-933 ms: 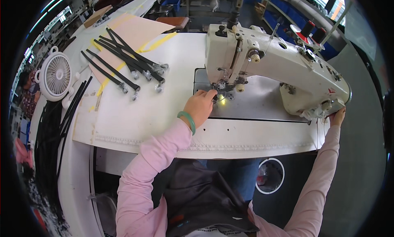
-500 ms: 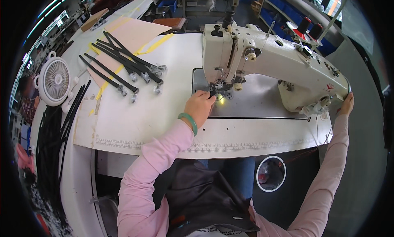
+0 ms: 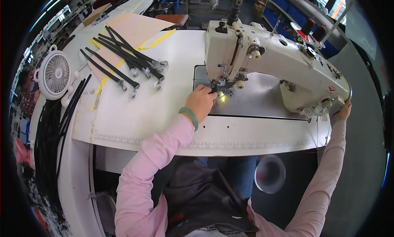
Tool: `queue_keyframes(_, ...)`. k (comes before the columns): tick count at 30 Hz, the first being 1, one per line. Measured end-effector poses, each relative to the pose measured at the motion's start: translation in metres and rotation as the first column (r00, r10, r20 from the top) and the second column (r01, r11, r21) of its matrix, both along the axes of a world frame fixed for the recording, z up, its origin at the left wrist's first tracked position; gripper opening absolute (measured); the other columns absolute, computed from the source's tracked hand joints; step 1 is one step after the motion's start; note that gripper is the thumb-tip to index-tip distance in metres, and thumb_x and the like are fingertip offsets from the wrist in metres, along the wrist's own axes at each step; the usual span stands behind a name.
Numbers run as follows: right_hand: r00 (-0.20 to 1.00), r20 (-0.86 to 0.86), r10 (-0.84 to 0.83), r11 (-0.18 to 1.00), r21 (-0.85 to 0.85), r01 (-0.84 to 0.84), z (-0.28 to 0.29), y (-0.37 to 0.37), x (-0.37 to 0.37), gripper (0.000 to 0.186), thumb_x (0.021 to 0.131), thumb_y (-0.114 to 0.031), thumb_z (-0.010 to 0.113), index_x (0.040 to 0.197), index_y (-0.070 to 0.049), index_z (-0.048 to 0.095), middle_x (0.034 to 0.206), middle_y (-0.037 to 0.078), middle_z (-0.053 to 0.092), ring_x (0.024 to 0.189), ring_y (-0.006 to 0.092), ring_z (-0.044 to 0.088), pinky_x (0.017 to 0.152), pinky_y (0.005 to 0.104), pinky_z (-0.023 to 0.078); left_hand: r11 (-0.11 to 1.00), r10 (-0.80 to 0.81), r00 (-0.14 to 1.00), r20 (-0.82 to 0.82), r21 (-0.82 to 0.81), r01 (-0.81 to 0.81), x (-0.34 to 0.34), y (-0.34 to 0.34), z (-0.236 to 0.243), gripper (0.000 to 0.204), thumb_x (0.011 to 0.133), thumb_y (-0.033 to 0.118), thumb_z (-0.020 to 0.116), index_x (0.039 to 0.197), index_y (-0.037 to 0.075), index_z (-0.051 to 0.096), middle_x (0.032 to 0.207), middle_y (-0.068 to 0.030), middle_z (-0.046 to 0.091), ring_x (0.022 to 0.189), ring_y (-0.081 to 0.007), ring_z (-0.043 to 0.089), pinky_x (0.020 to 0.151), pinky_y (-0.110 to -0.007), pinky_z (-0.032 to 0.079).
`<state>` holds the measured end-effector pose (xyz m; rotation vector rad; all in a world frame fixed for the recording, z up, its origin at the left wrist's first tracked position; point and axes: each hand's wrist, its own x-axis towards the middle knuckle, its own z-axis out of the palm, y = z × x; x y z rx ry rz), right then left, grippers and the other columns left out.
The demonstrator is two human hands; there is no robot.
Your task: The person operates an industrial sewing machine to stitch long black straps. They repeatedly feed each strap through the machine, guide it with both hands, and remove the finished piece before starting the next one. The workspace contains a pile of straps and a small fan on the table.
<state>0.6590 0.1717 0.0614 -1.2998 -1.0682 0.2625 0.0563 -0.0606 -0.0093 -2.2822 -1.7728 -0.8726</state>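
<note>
A white sewing machine [image 3: 262, 48] stands on the table, its needle area lit by a small lamp. My left hand [image 3: 200, 102], with a green bangle at the wrist, is closed at the presser foot. Its fingers pinch a small black strap piece [image 3: 213, 90], mostly hidden by the fingers and the machine head. My right hand [image 3: 345, 110] is curled against the handwheel end at the machine's far right; its fingertips are partly out of sight. Several black straps [image 3: 127, 58] with clear plastic-wrapped ends lie to the left of the machine.
A white fan [image 3: 55, 73] stands at the left edge, above a hanging bundle of long black strips [image 3: 47, 138]. Pink sheet material [image 3: 135, 27] with yellow tape lies under the straps. Thread spools [image 3: 308, 27] stand behind the machine. Below the table is a round white-rimmed thing [image 3: 270, 174].
My right hand has shifted slightly down at the handwheel end. My left hand stays at the presser foot. The round thing under the table now looks blurred, and the whole view has shifted slightly.
</note>
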Motion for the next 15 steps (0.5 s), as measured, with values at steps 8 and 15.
queue_keyframes(8, 0.934, 0.332, -0.134, 0.988, -0.030, 0.152, 0.035, 0.010, -0.017, 0.046, 0.092, -0.039, 0.040, 0.107, 0.003, 0.053, 0.097, 0.014, 0.060, 0.086, 0.0216, 0.057, 0.075, 0.0312, 0.045, 0.999, 0.014, 0.996, -0.090, 0.046, -0.010, -0.004, -0.002, -0.009, 0.021, 0.068, 0.004, 0.058, 0.089, 0.003, 0.064, 0.093, -0.0105, 0.061, 0.088, -0.0237, 0.054, 0.078, -0.031, 0.047)
queue_keyframes(15, 0.931, 0.363, -0.037, 0.918, -0.355, 0.175, 0.035, 0.025, 0.016, 0.044, 0.092, -0.039, 0.041, 0.105, 0.001, 0.054, 0.094, 0.010, 0.059, 0.081, 0.0161, 0.056, 0.069, 0.0262, 0.045, 0.998, 0.009, 0.998, -0.060, 0.060, -0.006, -0.004, -0.001, -0.007, 0.020, 0.069, 0.004, 0.058, 0.088, 0.002, 0.063, 0.094, -0.0121, 0.061, 0.088, -0.0244, 0.055, 0.078, -0.031, 0.047)
